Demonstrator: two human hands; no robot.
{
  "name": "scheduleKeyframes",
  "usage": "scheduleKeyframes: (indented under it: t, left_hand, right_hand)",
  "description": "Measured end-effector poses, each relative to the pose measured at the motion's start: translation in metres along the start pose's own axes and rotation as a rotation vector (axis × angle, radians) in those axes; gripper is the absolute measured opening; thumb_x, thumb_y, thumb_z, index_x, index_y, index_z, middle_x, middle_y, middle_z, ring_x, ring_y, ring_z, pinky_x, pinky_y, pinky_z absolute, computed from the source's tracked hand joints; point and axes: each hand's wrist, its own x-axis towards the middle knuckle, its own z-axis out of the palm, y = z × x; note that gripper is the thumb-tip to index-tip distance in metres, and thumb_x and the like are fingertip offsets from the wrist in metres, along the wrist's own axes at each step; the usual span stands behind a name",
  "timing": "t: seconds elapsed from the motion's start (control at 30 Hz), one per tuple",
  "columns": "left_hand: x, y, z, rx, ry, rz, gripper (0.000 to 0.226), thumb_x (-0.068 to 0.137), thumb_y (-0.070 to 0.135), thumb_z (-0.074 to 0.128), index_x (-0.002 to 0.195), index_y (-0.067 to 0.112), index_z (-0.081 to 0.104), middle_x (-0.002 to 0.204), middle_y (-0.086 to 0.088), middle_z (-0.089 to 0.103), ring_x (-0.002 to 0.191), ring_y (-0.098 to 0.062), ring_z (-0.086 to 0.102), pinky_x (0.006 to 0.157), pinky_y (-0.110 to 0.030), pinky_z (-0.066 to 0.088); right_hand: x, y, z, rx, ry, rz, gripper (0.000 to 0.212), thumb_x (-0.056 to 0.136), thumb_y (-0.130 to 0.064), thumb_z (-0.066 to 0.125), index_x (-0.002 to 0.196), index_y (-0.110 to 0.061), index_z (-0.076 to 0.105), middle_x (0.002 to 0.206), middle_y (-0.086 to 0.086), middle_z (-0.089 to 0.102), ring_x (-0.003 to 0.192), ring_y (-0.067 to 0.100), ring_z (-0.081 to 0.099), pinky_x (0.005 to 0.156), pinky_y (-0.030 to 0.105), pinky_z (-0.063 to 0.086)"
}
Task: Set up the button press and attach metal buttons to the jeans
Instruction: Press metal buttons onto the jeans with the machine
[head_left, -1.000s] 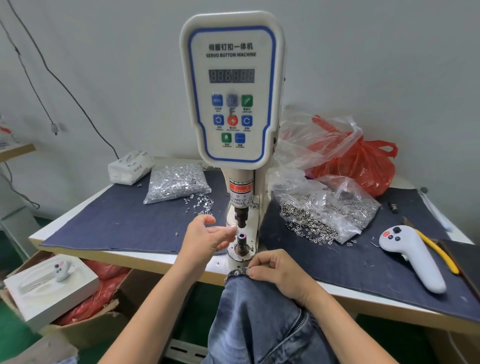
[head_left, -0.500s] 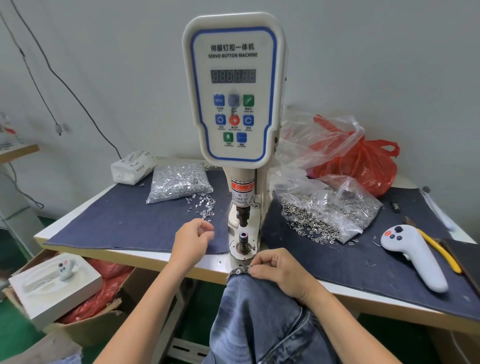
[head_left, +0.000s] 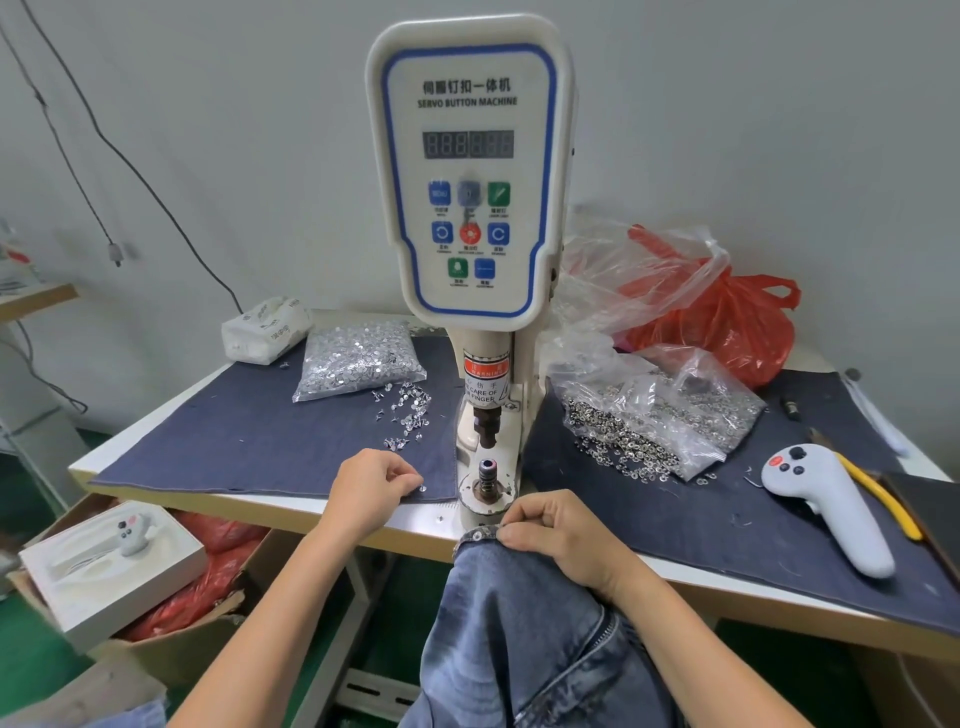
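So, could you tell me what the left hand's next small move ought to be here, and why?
Probably pinch up the loose tack at the left hand's fingertips and carry it toward the lower die. The fingers are curled just above that tack on the denim mat, the die looks unloaded, and the right hand holds the jeans waistband just in front of the press.

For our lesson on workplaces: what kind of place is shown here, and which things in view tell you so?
Probably a small garment workshop. A servo button machine stands on the table, bags of metal studs and rings lie beside it, and the right hand holds jeans.
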Motion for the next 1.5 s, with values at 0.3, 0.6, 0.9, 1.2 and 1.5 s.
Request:
scheduleKeyframes:
  t: [0.3,0.6,0.9,1.2,1.5]
  left_hand:
    - [-0.004,0.0,0.008,0.048,0.075,0.047,0.014,0.082,0.026,0.073,0.068,0.028,0.07,0.062,0.016,0.06,0.063,-0.002,0.053,0.053,-0.02,0.037]
    - [-0.013,0.015,0.003,-0.212,0.117,0.101,0.016,0.082,0.023,0.072,0.066,0.024,0.069,0.065,0.013,0.066,0.064,-0.001,0.059,0.058,-0.016,0.043]
    - [-0.03,0.049,0.009,-0.596,0.014,0.271,0.004,0.085,0.014,0.069,0.083,0.011,0.07,0.078,-0.004,0.071,0.069,-0.003,0.062,0.067,-0.011,0.048]
    - [-0.03,0.052,0.019,-0.523,0.054,0.237,0.006,0.086,0.013,0.068,0.08,0.014,0.069,0.076,-0.002,0.067,0.062,0.001,0.056,0.061,-0.008,0.045]
    - [-0.028,0.059,0.011,-0.517,0.022,0.187,0.017,0.079,0.011,0.076,0.068,0.023,0.07,0.066,0.0,0.07,0.057,-0.004,0.059,0.051,-0.013,0.047]
  right_hand:
    - [0.0,0.0,0.001,0.0,0.02,0.006,0.021,0.084,-0.004,0.065,0.067,-0.017,0.068,0.069,0.009,0.059,0.064,0.012,0.049,0.06,0.015,0.038]
    - [0.0,-0.002,0.002,0.012,0.026,0.015,0.019,0.081,-0.009,0.068,0.065,-0.019,0.068,0.064,0.002,0.059,0.061,0.007,0.05,0.059,0.015,0.038]
    - [0.0,-0.003,0.001,-0.005,0.022,0.014,0.026,0.085,-0.003,0.065,0.065,-0.019,0.068,0.063,0.0,0.058,0.061,0.006,0.049,0.06,0.016,0.038]
    - [0.0,-0.003,0.001,-0.026,0.026,0.0,0.027,0.084,-0.004,0.066,0.064,-0.022,0.069,0.062,-0.004,0.06,0.06,0.003,0.051,0.061,0.013,0.039]
    - [0.0,-0.003,0.001,-0.017,0.023,0.007,0.026,0.084,-0.004,0.066,0.065,-0.021,0.068,0.062,-0.005,0.06,0.06,0.002,0.051,0.061,0.013,0.039]
